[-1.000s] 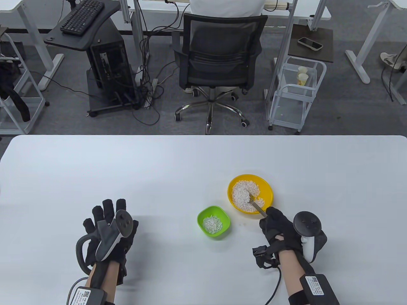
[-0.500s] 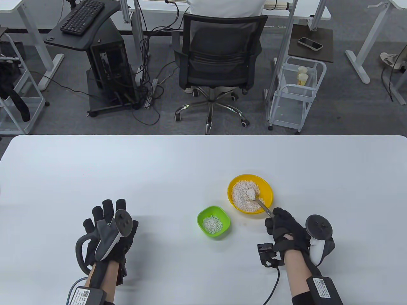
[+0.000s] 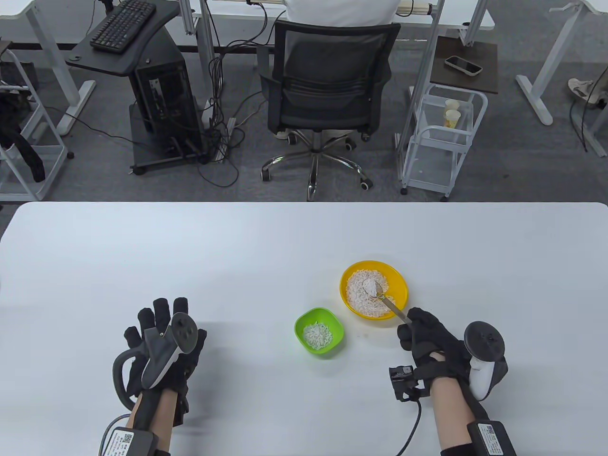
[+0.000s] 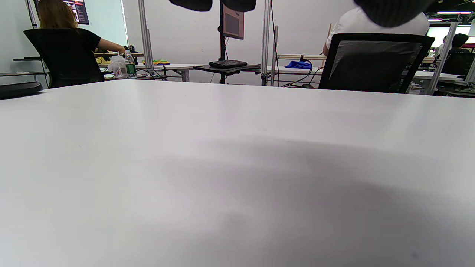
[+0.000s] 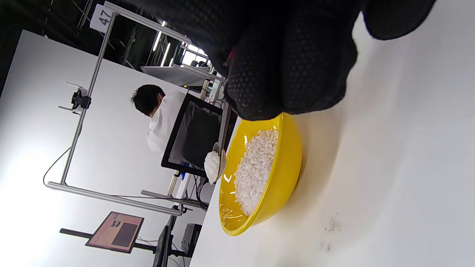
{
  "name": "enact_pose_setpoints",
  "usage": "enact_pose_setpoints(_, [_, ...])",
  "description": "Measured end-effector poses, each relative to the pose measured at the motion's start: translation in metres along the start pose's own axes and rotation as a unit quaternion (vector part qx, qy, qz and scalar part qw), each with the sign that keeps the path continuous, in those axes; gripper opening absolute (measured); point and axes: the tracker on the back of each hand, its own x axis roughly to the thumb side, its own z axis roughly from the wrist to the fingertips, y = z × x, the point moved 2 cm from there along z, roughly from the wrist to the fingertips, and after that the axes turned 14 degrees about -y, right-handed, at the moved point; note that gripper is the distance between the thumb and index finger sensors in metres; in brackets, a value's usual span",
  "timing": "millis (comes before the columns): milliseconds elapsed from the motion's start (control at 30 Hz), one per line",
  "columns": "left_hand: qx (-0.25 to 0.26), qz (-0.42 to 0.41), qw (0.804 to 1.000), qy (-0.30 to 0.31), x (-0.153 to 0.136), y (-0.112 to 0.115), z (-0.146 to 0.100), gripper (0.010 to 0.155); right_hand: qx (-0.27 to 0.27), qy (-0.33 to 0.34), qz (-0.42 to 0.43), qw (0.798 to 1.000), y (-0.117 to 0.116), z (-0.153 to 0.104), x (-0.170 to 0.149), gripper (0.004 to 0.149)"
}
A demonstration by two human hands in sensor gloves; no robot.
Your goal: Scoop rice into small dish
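Rice (image 3: 363,297) in yellow bowl (image 3: 399,280) and green dish (image 3: 335,323); right hand (image 3: 427,339) gripping loaded spoon (image 3: 380,294), left hand (image 3: 161,342) flat, fingers spread.

The yellow bowl (image 3: 401,289) at the table's four o'clock looks like glossy plastic, catching bright glints along its inner wall. The green dish (image 3: 301,327), at the bowl's seven o'clock, is a smooth plastic with a softer sheen. The spoon (image 3: 387,301) is shiny metal. The rice (image 3: 356,292) is matt white and grainy. The right hand (image 3: 430,339) wears black knitted cloth (dotted weave up close). The table (image 3: 190,256) is smooth, matt white.
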Motion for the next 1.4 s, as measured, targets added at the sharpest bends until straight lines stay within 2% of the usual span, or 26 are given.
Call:
enact_pose_setpoints(367, [0.000, 0.002, 1.000, -0.003, -0.001, -0.001, 0.000, 0.075, 0.074, 0.015, -0.042, 0.996, -0.026, -0.011, 0.004, 0.044])
enact_pose_setpoints(867, [-0.002, 0.007, 1.000, -0.003, 0.000, -0.001, 0.000, 0.075, 0.141, 0.021, -0.130, 0.981, -0.067, -0.022, -0.002, 0.044])
enact_pose_setpoints(967, [-0.002, 0.005, 1.000, -0.002, 0.000, 0.000, 0.000, 0.075, 0.136, 0.035, -0.162, 0.977, -0.074, -0.026, -0.001, 0.044])
enact_pose_setpoints(1133, [-0.001, 0.009, 1.000, -0.001, 0.000, -0.001, 0.000, 0.075, 0.076, 0.109, -0.272, 0.953, -0.082, -0.039, 0.010, 0.044])
enact_pose_setpoints(1367, [-0.001, 0.002, 1.000, 0.001, 0.000, -0.002, -0.001, 0.075, 0.059, 0.155, -0.306, 0.937, -0.088, -0.050, 0.018, 0.044])
enact_pose_setpoints(1400, [-0.002, 0.002, 1.000, 0.001, 0.000, -0.001, -0.001, 0.075, 0.048, 0.180, -0.323, 0.928, -0.088, -0.054, 0.022, 0.043])
